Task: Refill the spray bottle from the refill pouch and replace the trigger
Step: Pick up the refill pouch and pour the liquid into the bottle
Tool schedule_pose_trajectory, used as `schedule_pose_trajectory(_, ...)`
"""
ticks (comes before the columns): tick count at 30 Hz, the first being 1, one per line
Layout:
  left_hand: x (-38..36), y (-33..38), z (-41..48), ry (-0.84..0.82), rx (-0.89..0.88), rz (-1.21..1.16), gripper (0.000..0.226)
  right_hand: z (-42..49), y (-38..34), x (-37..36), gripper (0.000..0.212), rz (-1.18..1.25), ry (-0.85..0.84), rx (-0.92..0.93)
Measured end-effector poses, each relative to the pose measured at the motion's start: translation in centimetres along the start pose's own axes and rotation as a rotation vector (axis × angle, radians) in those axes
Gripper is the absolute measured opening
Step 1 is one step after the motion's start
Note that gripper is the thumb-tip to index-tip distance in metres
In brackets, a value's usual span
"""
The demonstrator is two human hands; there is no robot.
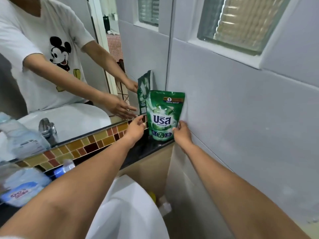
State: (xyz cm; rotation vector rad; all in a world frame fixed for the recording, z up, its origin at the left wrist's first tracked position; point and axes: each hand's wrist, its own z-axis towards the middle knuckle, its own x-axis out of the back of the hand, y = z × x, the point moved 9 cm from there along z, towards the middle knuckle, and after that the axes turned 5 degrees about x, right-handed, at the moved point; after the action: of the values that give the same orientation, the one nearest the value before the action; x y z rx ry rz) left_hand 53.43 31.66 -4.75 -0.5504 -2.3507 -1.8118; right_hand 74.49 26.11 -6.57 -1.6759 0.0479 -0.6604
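Observation:
A green refill pouch with white lettering stands upright on the black counter ledge, in the corner where the mirror meets the grey wall. My right hand grips the pouch's lower right edge with curled fingers. My left hand is just left of the pouch, fingers relaxed and slightly bent, a small gap away from it. A clear bottle with a blue label and blue cap lies blurred at the left on the counter; I see no trigger on it.
A large mirror on the left reflects a person in a white shirt, the pouch and both arms. A mosaic tile strip runs under it. A white basin sits below my arms. A glass-block window is upper right.

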Motion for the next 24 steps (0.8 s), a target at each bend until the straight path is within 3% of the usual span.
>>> schedule_pose_trajectory(7, -1.5, -0.5, 2.4, -0.050, 0.001, -0.168, 0.045, 1.8, 0.9, -0.4, 0.021, 0.057, 0.108, 0.057)
schedule_pose_trajectory(11, -1.2, -0.6, 1.9, -0.047, 0.004, -0.209, 0.044, 1.8, 0.6, -1.0, 0.008, 0.182, 0.081, 0.115)
schedule_pose_trajectory(19, 2.2, -1.4, -2.7, -0.030, 0.038, -0.235, 0.034, -1.1, -1.9, -1.4, 0.013, 0.394, 0.089, 0.080)
schedule_pose_trajectory(24, 9.1, 2.1, -8.4, 0.148, -0.141, -0.300, 0.043, -4.2, -5.0, -2.0, 0.006, 0.382, -0.046, 0.107)
